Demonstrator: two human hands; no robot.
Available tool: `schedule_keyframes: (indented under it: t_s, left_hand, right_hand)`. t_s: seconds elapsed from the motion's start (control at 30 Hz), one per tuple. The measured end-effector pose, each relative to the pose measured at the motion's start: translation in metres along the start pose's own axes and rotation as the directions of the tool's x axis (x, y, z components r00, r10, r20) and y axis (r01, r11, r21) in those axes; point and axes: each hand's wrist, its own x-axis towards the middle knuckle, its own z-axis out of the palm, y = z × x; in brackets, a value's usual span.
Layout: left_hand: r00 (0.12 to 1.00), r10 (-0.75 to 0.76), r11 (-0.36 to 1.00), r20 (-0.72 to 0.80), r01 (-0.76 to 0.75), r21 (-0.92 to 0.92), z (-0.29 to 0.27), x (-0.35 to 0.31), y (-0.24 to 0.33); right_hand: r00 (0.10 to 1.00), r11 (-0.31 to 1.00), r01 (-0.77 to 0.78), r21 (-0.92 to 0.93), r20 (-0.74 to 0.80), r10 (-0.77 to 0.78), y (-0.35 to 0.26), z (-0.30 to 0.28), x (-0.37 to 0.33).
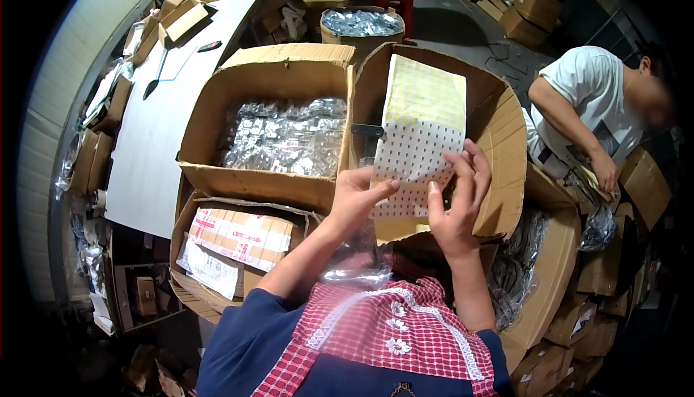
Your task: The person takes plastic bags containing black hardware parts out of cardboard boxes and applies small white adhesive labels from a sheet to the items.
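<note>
A long sheet of small stickers (419,144), white with rows of tiny dark marks and a bare yellowish part at its top, is held upright before me. My left hand (359,198) grips its lower left edge, thumb on the front. At the lower right of the sheet is my right hand (460,209), its thumb and fingers apart over the sheet. Nothing can be made out between those fingers. Behind the sheet stands a deep cardboard box (499,158), its inside mostly hidden. Clear plastic (358,270) lies below my left hand.
An open carton (267,169) of small clear-bagged parts stands at left, with a black clip (366,130) on the shared edge. Nearer is a box with a taped carton (242,238). A pale table (155,158) runs along the left. A co-worker (585,100) sits at right beside bagged goods.
</note>
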Motion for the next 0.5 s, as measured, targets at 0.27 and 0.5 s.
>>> schedule_keyframes:
  t_s: [0.27,0.5]
  left_hand:
    - [1.0,-0.003,0.999,0.028,0.004,-0.033,-0.001,0.001,-0.002]
    - [0.997,-0.008,1.0,0.073,0.009,-0.004,-0.002,0.001,0.001]
  right_hand:
    - [0.969,0.873,0.244,-0.422,0.081,-0.231,-0.01,-0.001,0.002]
    - [0.952,0.886,0.306,-0.349,0.132,-0.277,-0.012,0.006,0.003]
